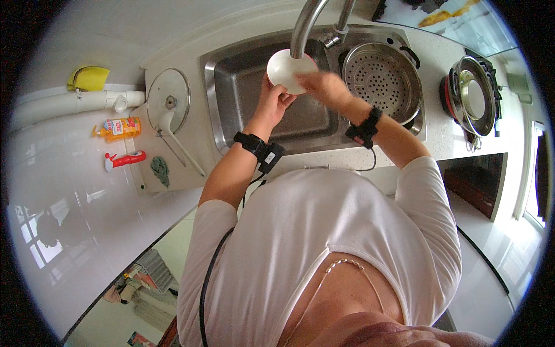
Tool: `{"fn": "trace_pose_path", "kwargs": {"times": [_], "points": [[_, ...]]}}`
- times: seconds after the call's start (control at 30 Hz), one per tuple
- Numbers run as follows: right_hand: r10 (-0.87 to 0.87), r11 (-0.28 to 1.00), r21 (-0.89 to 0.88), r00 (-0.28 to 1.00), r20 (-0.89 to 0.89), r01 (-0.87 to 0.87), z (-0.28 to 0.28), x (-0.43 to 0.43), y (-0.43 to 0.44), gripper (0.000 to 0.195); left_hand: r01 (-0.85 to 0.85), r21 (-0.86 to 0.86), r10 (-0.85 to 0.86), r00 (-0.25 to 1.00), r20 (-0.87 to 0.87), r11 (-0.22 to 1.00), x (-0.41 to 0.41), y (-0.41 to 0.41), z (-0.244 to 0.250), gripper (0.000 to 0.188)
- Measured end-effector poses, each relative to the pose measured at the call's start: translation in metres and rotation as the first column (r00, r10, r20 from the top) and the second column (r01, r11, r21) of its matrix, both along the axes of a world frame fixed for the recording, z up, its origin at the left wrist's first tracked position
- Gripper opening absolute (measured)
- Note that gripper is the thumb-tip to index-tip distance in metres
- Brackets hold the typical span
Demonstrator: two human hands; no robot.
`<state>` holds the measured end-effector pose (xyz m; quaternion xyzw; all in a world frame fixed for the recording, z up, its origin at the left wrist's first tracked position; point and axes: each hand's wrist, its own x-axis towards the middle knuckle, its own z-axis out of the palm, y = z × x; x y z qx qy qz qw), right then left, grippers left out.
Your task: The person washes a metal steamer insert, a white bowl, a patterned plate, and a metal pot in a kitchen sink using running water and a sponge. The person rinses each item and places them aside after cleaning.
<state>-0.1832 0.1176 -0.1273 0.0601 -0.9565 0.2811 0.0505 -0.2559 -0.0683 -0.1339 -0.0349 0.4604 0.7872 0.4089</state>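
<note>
A white bowl with a thin red rim (284, 69) is tilted under the end of the curved metal faucet (303, 32), above the left basin of the stainless steel sink (269, 112). My left hand (275, 102) grips the bowl by its near left edge, thumb at the rim. At the bowl's right side is my right hand (323, 89), blurred, its fingers over the opening; whether it holds anything there cannot be told. Both wrists wear black straps with small boxes and cables. No running water can be made out.
A perforated steamer pot (381, 80) occupies the sink's right side. Left on the counter are a glass lid (160, 97), a white ladle (184, 149), an orange pump bottle (123, 129), a red spray bottle (128, 160) and a green cloth (160, 170). Stacked pans (485, 99) stand right.
</note>
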Motion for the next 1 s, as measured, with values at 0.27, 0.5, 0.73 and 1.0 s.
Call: {"fn": "trace_pose_path", "kwargs": {"times": [0.27, 0.5, 0.73, 1.0], "points": [[0.099, 0.796, 0.602, 0.995, -0.03, -0.062, -0.011, 0.001, -0.011, 0.04, 0.005, -0.06, -0.019, 0.973, -0.229, 0.998, -0.007, 0.004, 0.03, 0.074], [0.138, 0.905, 0.418, 0.983, -0.121, -0.076, -0.036, 0.002, 0.006, 0.04, 0.22, -0.147, -0.249, 0.944, -0.216, 0.964, -0.027, -0.009, 0.021, 0.068], [0.072, 0.996, 0.065, 0.987, -0.142, -0.063, -0.033, 0.012, -0.026, 0.033, 0.125, -0.118, -0.146, 0.971, -0.191, 0.985, -0.001, 0.0, 0.011, 0.067], [0.066, 0.998, 0.026, 0.998, -0.005, -0.065, -0.058, 0.002, -0.023, 0.032, -0.033, -0.06, 0.026, 0.993, -0.111, 0.998, 0.003, 0.013, -0.022, 0.065]]}}
